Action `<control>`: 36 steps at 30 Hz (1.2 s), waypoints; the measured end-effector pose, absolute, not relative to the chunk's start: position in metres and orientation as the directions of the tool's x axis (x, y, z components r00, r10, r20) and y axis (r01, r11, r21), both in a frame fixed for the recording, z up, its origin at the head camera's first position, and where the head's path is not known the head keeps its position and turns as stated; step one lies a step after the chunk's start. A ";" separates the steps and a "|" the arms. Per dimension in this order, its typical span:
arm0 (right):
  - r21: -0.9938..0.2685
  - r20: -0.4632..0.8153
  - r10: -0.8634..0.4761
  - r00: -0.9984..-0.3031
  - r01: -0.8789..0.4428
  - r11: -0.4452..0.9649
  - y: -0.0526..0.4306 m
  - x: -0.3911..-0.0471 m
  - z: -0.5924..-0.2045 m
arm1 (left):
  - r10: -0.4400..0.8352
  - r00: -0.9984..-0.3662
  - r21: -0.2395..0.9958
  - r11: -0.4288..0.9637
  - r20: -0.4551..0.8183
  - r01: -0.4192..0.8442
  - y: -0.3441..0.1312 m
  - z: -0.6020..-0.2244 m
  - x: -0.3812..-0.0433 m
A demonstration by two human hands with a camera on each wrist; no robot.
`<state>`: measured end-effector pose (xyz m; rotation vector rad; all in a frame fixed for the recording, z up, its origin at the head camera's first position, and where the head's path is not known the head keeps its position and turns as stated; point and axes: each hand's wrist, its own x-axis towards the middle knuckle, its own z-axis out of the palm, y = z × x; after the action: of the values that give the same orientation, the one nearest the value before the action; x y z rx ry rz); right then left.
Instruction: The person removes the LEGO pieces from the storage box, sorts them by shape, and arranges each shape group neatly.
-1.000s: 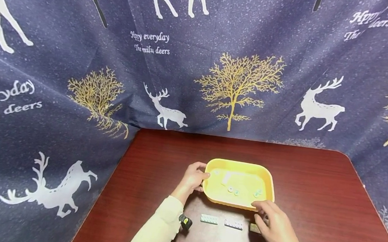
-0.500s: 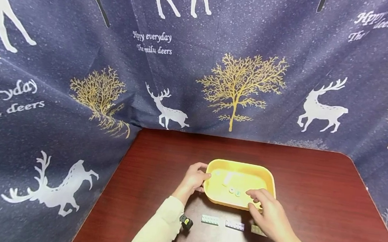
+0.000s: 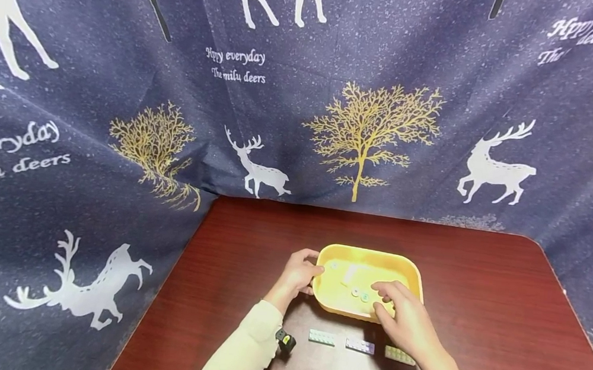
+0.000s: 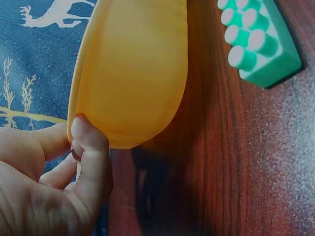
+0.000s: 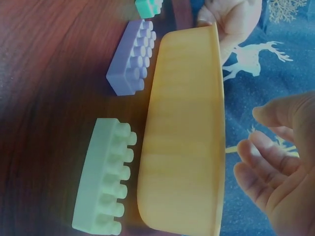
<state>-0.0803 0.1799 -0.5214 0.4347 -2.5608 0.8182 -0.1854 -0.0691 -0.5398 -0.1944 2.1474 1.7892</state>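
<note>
- We see a change at our right hand (image 3: 404, 320): half a second ago it is nearer the right end of the yellow bin (image 5: 184, 132), and now it reaches further left over the inside.
- That uncovers more of the yellow-green block (image 3: 400, 355), which lies on the table (image 3: 249, 234) on our side of the right hand.
- We judge that the shift puts the two small round pieces (image 3: 365, 297) within easy reach; they lie in the bin, just left of our right fingertips.
- Our right hand is loosely spread, thumb apart from the bent fingers, and we see nothing between them; whether it touches the bin floor, we cannot tell.
- Our left hand (image 3: 296, 271) pinches the bin's left end at the rim, so the bin sits directly right of that hand and below the right one.
- A pale piece (image 3: 350, 273) lies in the bin, between our hands.
- Toward us from the bin, the green block (image 3: 322, 337) is nearest our left hand; the purple block (image 3: 359, 346) lies left of the yellow-green one.
</note>
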 end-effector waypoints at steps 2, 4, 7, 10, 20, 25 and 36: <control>-0.474 0.471 -0.172 -0.865 -0.413 0.777 0.179 -0.083 -0.522 | 0.109 -0.934 0.928 0.197 -0.341 -0.316 -0.069 -0.540 -0.185; -0.470 0.467 -0.184 -0.865 -0.419 0.777 0.178 -0.086 -0.522 | 0.110 -0.934 0.928 0.200 -0.339 -0.314 -0.070 -0.540 -0.185; -0.465 0.458 -0.205 -0.865 -0.429 0.774 0.176 -0.091 -0.521 | 0.111 -0.935 0.929 0.202 -0.336 -0.310 -0.070 -0.540 -0.185; -0.463 0.443 -0.223 -0.868 -0.434 0.773 0.175 -0.095 -0.521 | 0.111 -0.938 0.930 0.207 -0.329 -0.302 -0.069 -0.541 -0.184; -0.461 0.364 -0.255 -0.896 -0.411 0.786 0.168 -0.112 -0.524 | 0.112 -0.936 0.928 0.213 -0.335 -0.306 -0.070 -0.538 -0.183; -0.461 0.324 -0.260 -0.910 -0.392 0.796 0.165 -0.118 -0.525 | 0.117 -0.935 0.929 0.210 -0.334 -0.305 -0.070 -0.538 -0.184; -0.453 0.320 -0.294 -0.901 -0.418 0.788 0.159 -0.135 -0.532 | 0.115 -0.931 0.926 0.200 -0.346 -0.320 -0.070 -0.543 -0.187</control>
<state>-0.1352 0.1588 -0.5317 0.5550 -2.7462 0.7752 -0.1865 -0.0695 -0.5426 -0.1921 2.1415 1.7843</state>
